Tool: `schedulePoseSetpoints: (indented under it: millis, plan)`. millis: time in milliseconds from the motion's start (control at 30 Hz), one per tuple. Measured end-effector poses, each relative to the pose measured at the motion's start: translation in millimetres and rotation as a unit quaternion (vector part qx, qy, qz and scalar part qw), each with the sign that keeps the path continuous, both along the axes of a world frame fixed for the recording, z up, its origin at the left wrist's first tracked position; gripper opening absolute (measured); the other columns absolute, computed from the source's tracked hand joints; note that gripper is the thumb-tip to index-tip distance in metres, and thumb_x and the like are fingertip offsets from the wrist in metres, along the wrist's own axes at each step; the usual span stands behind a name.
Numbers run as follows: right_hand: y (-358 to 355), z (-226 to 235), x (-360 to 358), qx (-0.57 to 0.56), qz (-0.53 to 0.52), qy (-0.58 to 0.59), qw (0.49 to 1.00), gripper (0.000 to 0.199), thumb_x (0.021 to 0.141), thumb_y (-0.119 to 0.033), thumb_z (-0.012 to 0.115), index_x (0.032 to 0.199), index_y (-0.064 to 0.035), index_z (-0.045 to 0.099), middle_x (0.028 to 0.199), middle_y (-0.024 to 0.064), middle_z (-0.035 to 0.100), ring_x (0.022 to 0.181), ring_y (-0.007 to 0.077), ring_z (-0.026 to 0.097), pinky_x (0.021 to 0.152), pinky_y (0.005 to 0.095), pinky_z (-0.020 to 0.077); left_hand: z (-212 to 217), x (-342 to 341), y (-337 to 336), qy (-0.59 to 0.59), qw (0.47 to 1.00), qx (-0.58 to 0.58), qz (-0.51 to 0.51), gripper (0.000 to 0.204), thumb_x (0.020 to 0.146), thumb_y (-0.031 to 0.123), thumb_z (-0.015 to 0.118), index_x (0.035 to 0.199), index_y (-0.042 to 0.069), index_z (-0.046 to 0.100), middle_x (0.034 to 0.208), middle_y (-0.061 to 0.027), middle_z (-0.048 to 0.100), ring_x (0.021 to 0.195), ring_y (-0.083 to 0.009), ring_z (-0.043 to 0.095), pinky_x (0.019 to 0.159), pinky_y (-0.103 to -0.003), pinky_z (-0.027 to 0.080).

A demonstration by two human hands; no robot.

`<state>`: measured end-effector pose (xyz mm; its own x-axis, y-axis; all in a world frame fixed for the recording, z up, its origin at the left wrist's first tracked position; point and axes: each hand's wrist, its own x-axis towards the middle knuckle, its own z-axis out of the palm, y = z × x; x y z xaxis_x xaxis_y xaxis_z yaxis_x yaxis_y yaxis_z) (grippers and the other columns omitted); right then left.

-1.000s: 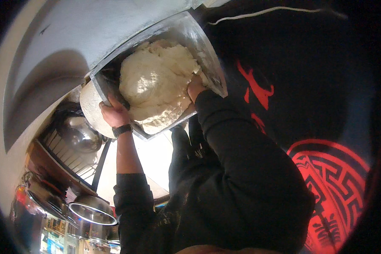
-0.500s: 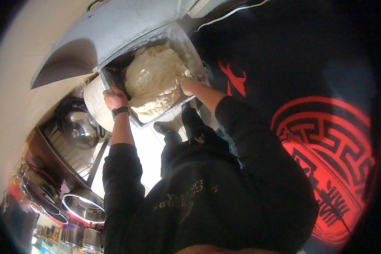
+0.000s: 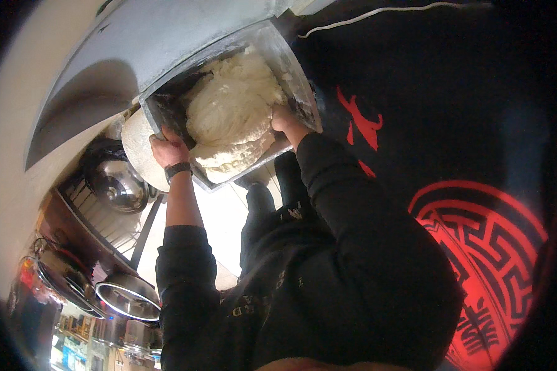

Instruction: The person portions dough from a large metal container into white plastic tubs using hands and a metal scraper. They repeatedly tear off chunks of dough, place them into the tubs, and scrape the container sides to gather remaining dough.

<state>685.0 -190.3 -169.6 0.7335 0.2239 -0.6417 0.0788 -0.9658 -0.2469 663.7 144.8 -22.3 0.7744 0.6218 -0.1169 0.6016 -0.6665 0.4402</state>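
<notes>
A large, pale, soft mass of dough (image 3: 232,105) fills much of a square metal tub (image 3: 302,93), its near part folded into a thick lip. My left hand (image 3: 169,148), with a dark watch at the wrist, is closed over the tub's left rim. At the right side of the dough, my right hand (image 3: 283,119) has its fingers curled into the edge; the fingertips are hidden in it. Flour or dough residue coats the tub's inner walls.
A grey metal housing (image 3: 185,28) adjoins the tub's far side. At left are a round pale lid-like thing (image 3: 139,145), a shiny metal bowl (image 3: 114,182) and a round steel pan (image 3: 130,297). A black panel with red patterns (image 3: 476,235) stands right; a white cable (image 3: 377,13) runs along the top.
My right hand has shifted slightly and its fingers look more curled at the dough's edge. My left hand keeps hold of the rim. The view has turned a little.
</notes>
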Motion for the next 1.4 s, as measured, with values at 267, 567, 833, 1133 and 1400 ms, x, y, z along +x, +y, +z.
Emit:
schedulePoseSetpoints:
  millis: [267,567,833,1133,1400]
  plan:
    - [-32,10,24,-0.033,0.072,0.109,0.991,0.029,0.079,-0.016,0.052,0.096,-0.0023,0.07,0.107,0.0212,0.065,0.097,0.0335,0.063,0.082,0.0431,0.0493,10,6,-2,-0.027,1.0,-0.008,0.005,0.049,0.092,0.041,0.05,0.087,-0.008,0.056,0.085,-0.0325,0.061,0.084,-0.0493,0.059,0.074,-0.052,0.047]
    - [-8,117,94,0.003,0.281,-0.056,0.958,0.022,0.073,-0.019,0.06,0.083,-0.0033,0.071,0.091,0.0188,0.068,0.084,0.0355,0.066,0.074,0.0448,0.0515,-36,1,10,-0.013,0.999,0.042,-0.022,0.048,0.09,0.041,0.051,0.086,-0.007,0.057,0.085,-0.0316,0.062,0.083,-0.0481,0.061,0.074,-0.052,0.049]
    - [-5,97,33,-0.059,0.461,0.122,0.877,0.03,0.08,-0.01,0.048,0.099,-0.0059,0.072,0.1,0.0157,0.069,0.093,0.0353,0.064,0.085,0.0436,0.0485,-29,-4,11,0.021,0.998,0.042,-0.048,0.049,0.09,0.042,0.051,0.086,-0.007,0.057,0.083,-0.0318,0.063,0.084,-0.049,0.061,0.074,-0.052,0.049]
    - [19,71,25,-0.127,0.333,0.149,0.922,0.035,0.084,-0.016,0.05,0.114,-0.0097,0.067,0.124,0.0114,0.061,0.118,0.0294,0.055,0.098,0.0439,0.0433,1,5,2,0.047,0.999,-0.008,0.021,0.054,0.091,0.045,0.049,0.091,-0.009,0.056,0.089,-0.0338,0.062,0.088,-0.0505,0.059,0.077,-0.052,0.048]
    - [-6,21,15,0.025,-0.125,0.164,0.978,0.035,0.088,-0.024,0.045,0.113,-0.0075,0.064,0.124,0.02,0.057,0.113,0.0334,0.055,0.098,0.0428,0.0419,8,2,-3,0.024,0.999,-0.01,0.04,0.055,0.093,0.045,0.049,0.092,-0.01,0.056,0.089,-0.0336,0.062,0.088,-0.0502,0.059,0.076,-0.052,0.046]
